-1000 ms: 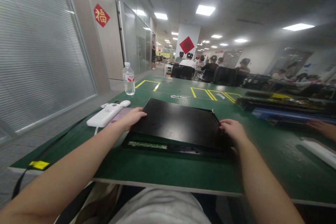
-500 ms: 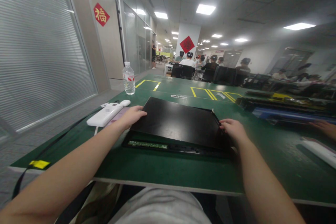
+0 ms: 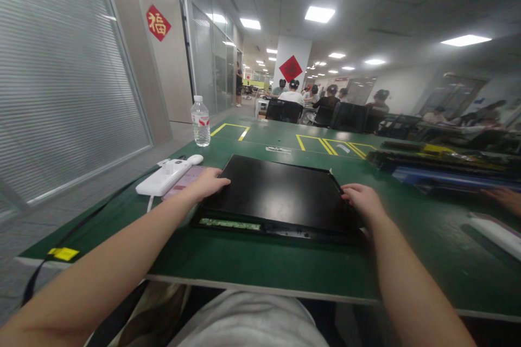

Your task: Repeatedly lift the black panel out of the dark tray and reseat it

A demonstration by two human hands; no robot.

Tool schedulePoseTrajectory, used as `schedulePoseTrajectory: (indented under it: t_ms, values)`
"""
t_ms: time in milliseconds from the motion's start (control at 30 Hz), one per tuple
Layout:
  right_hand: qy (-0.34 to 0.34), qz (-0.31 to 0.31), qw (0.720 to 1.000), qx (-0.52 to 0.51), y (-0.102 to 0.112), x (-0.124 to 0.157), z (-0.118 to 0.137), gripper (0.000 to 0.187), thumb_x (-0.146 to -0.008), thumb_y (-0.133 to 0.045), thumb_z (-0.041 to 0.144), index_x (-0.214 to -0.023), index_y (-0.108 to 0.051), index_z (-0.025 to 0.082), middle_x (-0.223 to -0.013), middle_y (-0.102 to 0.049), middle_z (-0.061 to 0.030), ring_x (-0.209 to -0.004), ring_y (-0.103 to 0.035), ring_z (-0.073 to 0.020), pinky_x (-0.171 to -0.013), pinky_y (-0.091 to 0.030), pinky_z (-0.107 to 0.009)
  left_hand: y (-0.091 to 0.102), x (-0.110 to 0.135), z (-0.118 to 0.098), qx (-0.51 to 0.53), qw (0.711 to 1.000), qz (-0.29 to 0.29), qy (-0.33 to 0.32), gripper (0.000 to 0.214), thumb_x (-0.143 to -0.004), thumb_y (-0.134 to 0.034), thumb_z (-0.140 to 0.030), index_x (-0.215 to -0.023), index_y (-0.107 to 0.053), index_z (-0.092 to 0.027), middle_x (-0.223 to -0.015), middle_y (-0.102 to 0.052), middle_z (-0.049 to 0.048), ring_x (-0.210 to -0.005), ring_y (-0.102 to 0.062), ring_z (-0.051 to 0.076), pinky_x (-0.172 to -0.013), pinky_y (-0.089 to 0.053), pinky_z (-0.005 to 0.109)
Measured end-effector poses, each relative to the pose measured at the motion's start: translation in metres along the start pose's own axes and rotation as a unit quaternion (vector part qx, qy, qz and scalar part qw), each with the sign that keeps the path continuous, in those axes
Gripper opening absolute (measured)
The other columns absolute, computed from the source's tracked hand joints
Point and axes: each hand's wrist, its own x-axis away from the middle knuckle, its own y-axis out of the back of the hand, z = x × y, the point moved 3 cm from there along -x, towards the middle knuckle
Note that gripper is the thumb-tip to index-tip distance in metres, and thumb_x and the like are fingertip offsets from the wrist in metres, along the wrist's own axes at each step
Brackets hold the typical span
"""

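A glossy black display panel [image 3: 277,190] lies over a dark shallow frame [image 3: 309,232] on the green table. Along the frame's near side, a strip of green circuit board [image 3: 230,224] shows. My left hand [image 3: 211,181] grips the panel's left edge, thumb resting on top and the other fingers hidden beneath or behind it. At the right edge, my right hand [image 3: 360,199] is closed with thumb and fingertips against the panel's side and the frame. Whether it pinches the panel alone or the frame too, I cannot tell.
A white device [image 3: 165,176] with a cable sits left of the panel, beside a pinkish flat item [image 3: 183,181]. A water bottle [image 3: 200,122] stands behind it. Dark and blue parts [image 3: 431,176] lie at right, near another person's hand [image 3: 504,198] and a white object [image 3: 494,230].
The panel's left side has come down, so it lies flatter over the frame. My left hand has lowered slightly with it; my right hand has barely moved.
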Motion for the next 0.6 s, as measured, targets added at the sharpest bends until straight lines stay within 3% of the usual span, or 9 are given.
schedulePoseTrajectory:
  t_ms: [233, 600]
  values:
    - [-0.006, -0.004, 1.000, -0.018, 0.003, 0.003, 0.002, 0.034, -0.074, -0.060, 0.034, -0.098, -0.076, 0.017, -0.077, -0.076, -0.0079, -0.059, -0.063, -0.0161, -0.060, -0.049, -0.027, -0.003, 0.000, 0.001, -0.088, 0.996, -0.003, -0.011, 0.021, -0.070, -0.063, -0.041, -0.065, -0.056, -0.022, -0.092, -0.072, 0.0099, -0.091, -0.067, 0.028, -0.075, -0.049, 0.031]
    - [-0.003, 0.000, 1.000, -0.029, 0.000, -0.005, -0.006, 0.034, -0.074, -0.060, 0.035, -0.098, -0.075, 0.016, -0.080, -0.076, -0.0090, -0.059, -0.064, -0.0161, -0.058, -0.049, -0.026, -0.008, -0.008, 0.010, -0.127, 0.991, 0.015, -0.039, 0.021, -0.070, -0.065, -0.042, -0.069, -0.060, -0.021, -0.100, -0.071, 0.0123, -0.103, -0.065, 0.031, -0.084, -0.049, 0.032]
